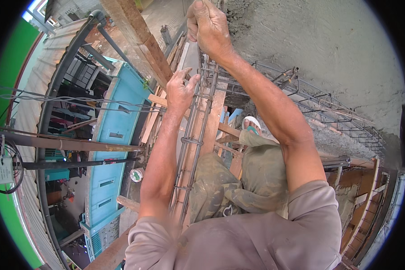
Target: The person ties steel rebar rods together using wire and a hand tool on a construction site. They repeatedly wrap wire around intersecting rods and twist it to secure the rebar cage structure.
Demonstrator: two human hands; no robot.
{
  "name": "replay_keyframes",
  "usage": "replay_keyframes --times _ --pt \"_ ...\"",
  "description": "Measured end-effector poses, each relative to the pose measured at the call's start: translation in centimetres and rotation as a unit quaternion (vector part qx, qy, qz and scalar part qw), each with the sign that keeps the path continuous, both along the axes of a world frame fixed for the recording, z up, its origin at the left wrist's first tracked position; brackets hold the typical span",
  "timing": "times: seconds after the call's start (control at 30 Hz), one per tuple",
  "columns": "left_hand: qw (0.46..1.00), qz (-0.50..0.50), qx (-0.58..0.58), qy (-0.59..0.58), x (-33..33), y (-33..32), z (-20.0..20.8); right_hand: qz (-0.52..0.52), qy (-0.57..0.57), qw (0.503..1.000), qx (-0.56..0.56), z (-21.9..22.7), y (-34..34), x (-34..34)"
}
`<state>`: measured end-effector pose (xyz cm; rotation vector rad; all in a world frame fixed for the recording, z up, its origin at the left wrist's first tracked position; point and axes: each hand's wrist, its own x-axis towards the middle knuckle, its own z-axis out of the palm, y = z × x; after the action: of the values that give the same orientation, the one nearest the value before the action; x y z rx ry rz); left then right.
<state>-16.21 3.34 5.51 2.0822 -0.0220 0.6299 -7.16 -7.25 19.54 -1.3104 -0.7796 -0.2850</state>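
Observation:
An upright cage of steel reinforcing bars (198,130) with tied stirrups rises in front of me, backed by a wooden form board (213,114). My left hand (181,92) grips one of its vertical bars at about mid height. My right hand (207,27) is raised higher and closed around the top of the same bar cage, near the rough concrete wall (328,49). My bent knees in stained trousers (243,180) and one foot in a white sandal (252,123) press close to the cage.
I am high above the ground. A horizontal rebar cage (333,112) runs along the wall to the right. A timber beam (141,40) slants at upper left. Far below lie a blue building front (114,135), overhead cables (54,101) and scaffold poles (58,144).

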Motion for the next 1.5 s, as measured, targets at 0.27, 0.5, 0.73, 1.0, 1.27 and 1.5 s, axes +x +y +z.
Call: replay_keyframes --times 0.27,0.5,0.73,1.0,1.27,1.5 --pt "0.996 -0.022 -0.065 0.058 0.6 -2.6 -2.5 -0.024 0.005 0.999 -0.038 0.7 -2.9 -2.9" --pt "0.996 -0.035 -0.035 0.076 1.1 -0.8 -3.4 -0.017 -0.043 0.997 0.061 2.3 0.2 -2.3" --pt "0.996 -0.056 -0.06 0.044 -0.3 -0.4 1.3 0.223 0.08 0.971 0.04 3.6 -1.0 -1.5" --pt "0.991 -0.044 -0.075 -0.102 1.5 -2.5 3.0 0.143 0.006 0.988 0.062 2.3 -0.8 -1.6" --pt "0.977 -0.051 0.012 -0.204 3.0 -3.2 3.8 0.025 0.043 0.997 0.055 2.5 -1.5 -2.2" --pt "0.963 -0.025 -0.042 -0.264 2.1 -3.6 2.0 -0.013 -0.075 0.994 0.077 3.4 -1.2 -3.7"
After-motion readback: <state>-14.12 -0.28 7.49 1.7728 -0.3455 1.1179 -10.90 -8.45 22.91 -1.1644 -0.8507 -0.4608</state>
